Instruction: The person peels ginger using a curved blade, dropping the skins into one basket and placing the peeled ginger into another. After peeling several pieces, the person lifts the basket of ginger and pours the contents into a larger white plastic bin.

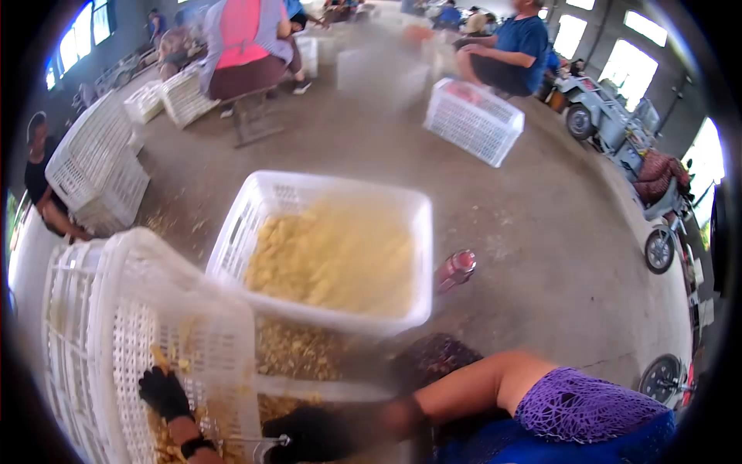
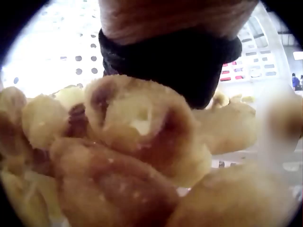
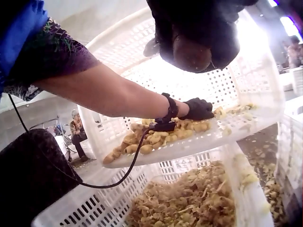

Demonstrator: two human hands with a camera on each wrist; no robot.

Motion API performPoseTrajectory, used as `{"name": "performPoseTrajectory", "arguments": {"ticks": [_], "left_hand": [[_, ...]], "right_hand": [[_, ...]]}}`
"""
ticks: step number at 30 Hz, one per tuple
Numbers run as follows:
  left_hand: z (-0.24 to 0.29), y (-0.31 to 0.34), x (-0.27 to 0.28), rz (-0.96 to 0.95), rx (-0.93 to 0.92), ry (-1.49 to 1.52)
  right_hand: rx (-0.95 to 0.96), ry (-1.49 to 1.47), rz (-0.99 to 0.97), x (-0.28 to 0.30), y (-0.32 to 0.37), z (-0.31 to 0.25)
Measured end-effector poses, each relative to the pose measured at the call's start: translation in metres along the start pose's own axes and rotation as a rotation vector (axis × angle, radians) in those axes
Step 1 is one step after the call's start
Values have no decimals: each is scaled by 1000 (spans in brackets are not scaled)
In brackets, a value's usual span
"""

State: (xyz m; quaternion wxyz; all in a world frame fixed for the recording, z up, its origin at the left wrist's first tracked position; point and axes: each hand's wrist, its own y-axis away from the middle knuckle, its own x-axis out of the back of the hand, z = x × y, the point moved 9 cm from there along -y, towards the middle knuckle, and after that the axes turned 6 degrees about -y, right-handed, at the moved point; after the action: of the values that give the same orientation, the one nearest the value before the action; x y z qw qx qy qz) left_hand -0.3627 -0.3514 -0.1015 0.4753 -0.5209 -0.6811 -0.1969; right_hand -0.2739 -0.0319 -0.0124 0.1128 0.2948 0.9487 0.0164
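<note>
My left hand (image 1: 166, 394), in a black glove, reaches into a tilted white basket (image 1: 232, 325) at the lower left. The right wrist view shows that left hand (image 3: 198, 109) over brown ginger-like pieces (image 3: 161, 137), its fingertips turned down and partly hidden. In the left wrist view such pieces (image 2: 137, 113) lie right before the dark glove cuff. My right hand (image 1: 309, 433), also black-gloved, holds a thin metal tool (image 1: 267, 440) at the bottom; in the right wrist view a rounded brown piece (image 3: 191, 53) shows against this hand (image 3: 203, 28).
Ahead stands a white crate (image 1: 421, 255) of peeled yellow pieces, with a red-capped bottle (image 1: 457, 268) to its right. Below the tilted basket is a crate of peelings (image 3: 184, 201). Seated people, more crates (image 1: 475, 124) and parked vehicles (image 1: 610, 116) are further off.
</note>
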Motion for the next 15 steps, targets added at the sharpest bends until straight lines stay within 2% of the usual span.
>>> {"name": "performPoseTrajectory", "arguments": {"ticks": [1,3,4,6,7,10,15], "left_hand": [[0,6,-1,54,-11,28],[-9,11,-2,90,-26,67],[-13,15,3,94,-27,70],[-22,15,-5,-181,33,107],[-23,14,-6,-172,23,106],[-33,23,-29,-166,38,136],[-45,34,-59,-94,-100,308]], "right_hand": [[0,23,19,3,3,-5],[68,270,59,-4,5,-14],[115,264,79,-5,6,-14],[155,170,90,-5,8,-16],[184,73,95,-4,9,-18],[214,134,118,-6,9,-16],[219,172,83,-12,9,-8]]}}
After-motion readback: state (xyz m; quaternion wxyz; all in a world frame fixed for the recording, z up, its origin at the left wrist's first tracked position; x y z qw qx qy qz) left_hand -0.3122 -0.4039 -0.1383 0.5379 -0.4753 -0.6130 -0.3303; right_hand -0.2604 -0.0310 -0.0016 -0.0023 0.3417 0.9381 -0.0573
